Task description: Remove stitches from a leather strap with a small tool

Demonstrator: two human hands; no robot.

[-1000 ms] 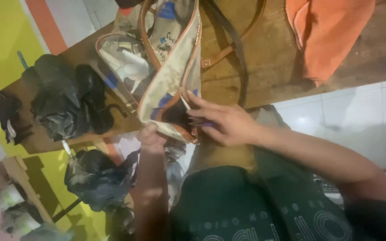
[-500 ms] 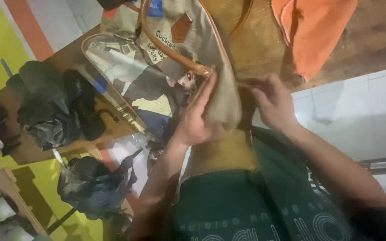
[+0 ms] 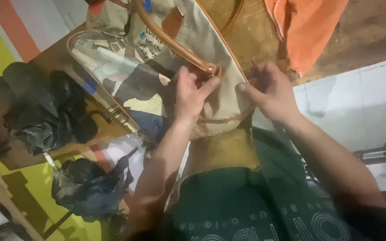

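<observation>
A beige printed tote bag [image 3: 157, 49] with tan leather handles [image 3: 170, 42] and trim lies on a wooden table [image 3: 255, 27], its open mouth facing left. My left hand [image 3: 192, 91] grips the bag's fabric just below the metal-tipped end of a handle. My right hand [image 3: 271, 91] pinches the bag's right edge, the thumb pointing toward the left hand. A thin dark thing sticks up by its fingers; I cannot tell what it is. Inside the bag are pale and dark items [image 3: 126, 76].
An orange cloth [image 3: 311, 31] hangs over the table at the upper right. Black crumpled bundles [image 3: 45, 111] lie on the table's left part, another [image 3: 88, 189] lower down. White floor tiles [image 3: 358, 107] are at the right. My green printed garment [image 3: 246, 201] fills the bottom.
Both hands have gone from the bag's near end to its side by the handle base. The bag has been turned and now shows its open mouth.
</observation>
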